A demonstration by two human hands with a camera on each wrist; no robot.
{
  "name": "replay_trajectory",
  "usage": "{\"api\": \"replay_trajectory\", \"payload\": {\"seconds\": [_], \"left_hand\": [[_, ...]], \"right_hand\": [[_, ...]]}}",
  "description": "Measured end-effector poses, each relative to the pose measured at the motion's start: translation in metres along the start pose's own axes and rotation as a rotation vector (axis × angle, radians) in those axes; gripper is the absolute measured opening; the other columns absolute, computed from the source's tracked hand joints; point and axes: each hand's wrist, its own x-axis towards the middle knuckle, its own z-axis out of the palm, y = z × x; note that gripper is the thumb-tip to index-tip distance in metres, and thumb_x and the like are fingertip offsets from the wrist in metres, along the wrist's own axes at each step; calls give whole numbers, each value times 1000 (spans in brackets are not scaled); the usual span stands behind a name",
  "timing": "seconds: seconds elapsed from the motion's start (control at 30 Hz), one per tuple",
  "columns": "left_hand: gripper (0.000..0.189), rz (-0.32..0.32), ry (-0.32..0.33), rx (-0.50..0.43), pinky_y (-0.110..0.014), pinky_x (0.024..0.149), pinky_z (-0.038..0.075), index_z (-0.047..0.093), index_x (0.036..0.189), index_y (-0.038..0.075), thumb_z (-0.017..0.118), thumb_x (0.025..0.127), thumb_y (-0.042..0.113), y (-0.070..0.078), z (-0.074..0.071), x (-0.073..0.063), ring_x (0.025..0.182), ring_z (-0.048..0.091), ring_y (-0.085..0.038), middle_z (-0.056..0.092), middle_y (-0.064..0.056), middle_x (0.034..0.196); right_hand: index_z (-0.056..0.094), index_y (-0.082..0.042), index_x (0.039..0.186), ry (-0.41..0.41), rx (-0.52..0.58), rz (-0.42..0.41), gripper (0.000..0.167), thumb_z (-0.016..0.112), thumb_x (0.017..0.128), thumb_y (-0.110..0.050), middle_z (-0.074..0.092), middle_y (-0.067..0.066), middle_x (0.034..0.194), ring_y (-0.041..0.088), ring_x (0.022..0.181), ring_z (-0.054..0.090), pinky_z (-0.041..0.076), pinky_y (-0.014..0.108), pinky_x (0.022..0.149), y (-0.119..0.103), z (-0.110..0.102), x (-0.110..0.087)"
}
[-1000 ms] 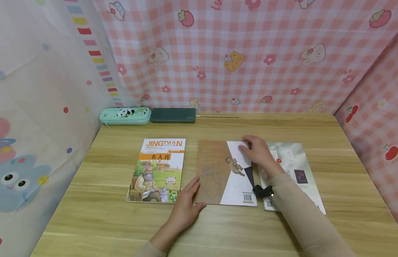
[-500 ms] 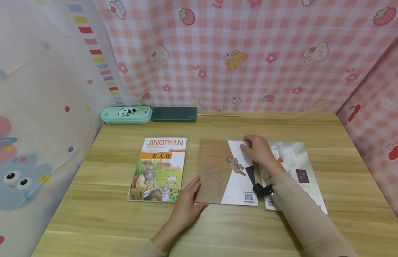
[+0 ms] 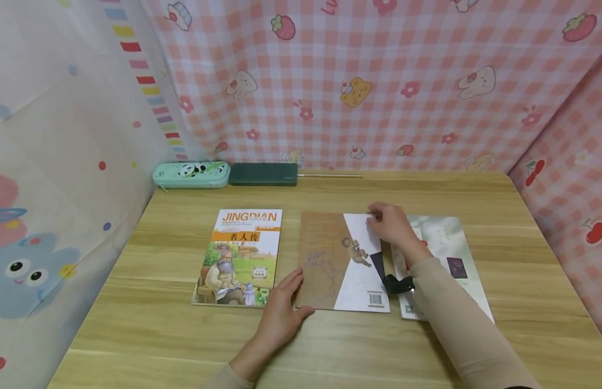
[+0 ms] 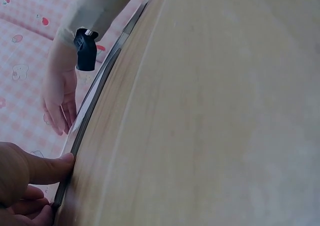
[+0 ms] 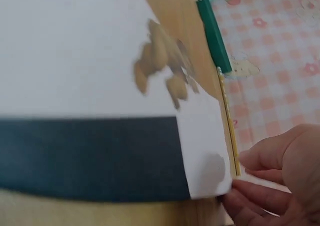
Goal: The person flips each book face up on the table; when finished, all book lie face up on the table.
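Note:
A brown and white book [image 3: 325,259] with a baby figure and barcode lies flat on the table. My left hand [image 3: 281,310] touches its near left corner, thumb against the bottom edge, fingers along the left side. In the left wrist view, the thumb [image 4: 52,168] meets the book's dark edge. At the far right corner is my right hand [image 3: 394,227]; its fingers touch the book's edge in the right wrist view, while the thumb [image 5: 262,151] stands off the cover. Left lies an orange-titled book [image 3: 239,265]; right, a pale green book [image 3: 444,237], partly behind my right forearm.
Along the table's back edge lie a mint panda pencil case [image 3: 191,174], a dark green case [image 3: 263,174] and a thin rod [image 3: 330,175]. Patterned cloth [image 3: 305,81] hangs behind the wooden table [image 3: 160,346] and at both sides. A black wrist device [image 3: 399,284] sits on my right wrist.
The right thumb has drawn back slightly to the right, off the brown and white cover toward its edge. The left hand and the books look nearly still.

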Motion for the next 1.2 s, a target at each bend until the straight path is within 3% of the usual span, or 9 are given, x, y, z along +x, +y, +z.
{"api": "replay_trajectory", "payload": {"seconds": [0.23, 0.6, 0.93, 1.2], "left_hand": [[70, -8, 1, -3, -49, 115, 37, 58, 133, -12, 89, 72, 4, -1, 1, 0, 136, 49, -37, 52, -20, 147], [66, 30, 0, -36, -49, 116, 36, 57, 135, -10, 86, 77, 5, -9, 3, -4, 139, 46, -35, 50, -15, 150], [64, 84, -23, -32, -50, 117, 34, 54, 137, -12, 82, 82, 3, -13, 5, -7, 142, 42, -33, 47, -15, 153], [69, 89, -12, -19, -50, 117, 35, 55, 138, -10, 86, 80, 11, -14, 4, -8, 143, 41, -32, 47, -13, 154]], "right_hand": [[62, 8, 127, -70, 97, 52, 40, 48, 89, 11, 66, 26, 122, 40, 112, 62, 52, 52, 98, 9, -6, 2], [64, 5, 128, -170, 212, -5, 37, 62, 92, 13, 64, 24, 129, 37, 114, 64, 54, 46, 99, 30, -11, 6], [69, -2, 125, -175, 305, -8, 35, 64, 92, 11, 65, 21, 129, 36, 119, 63, 54, 47, 99, 38, -14, 5], [69, -9, 130, -236, 247, 43, 38, 69, 94, 0, 67, 15, 131, 31, 118, 64, 54, 46, 99, 36, -26, 3]]}}
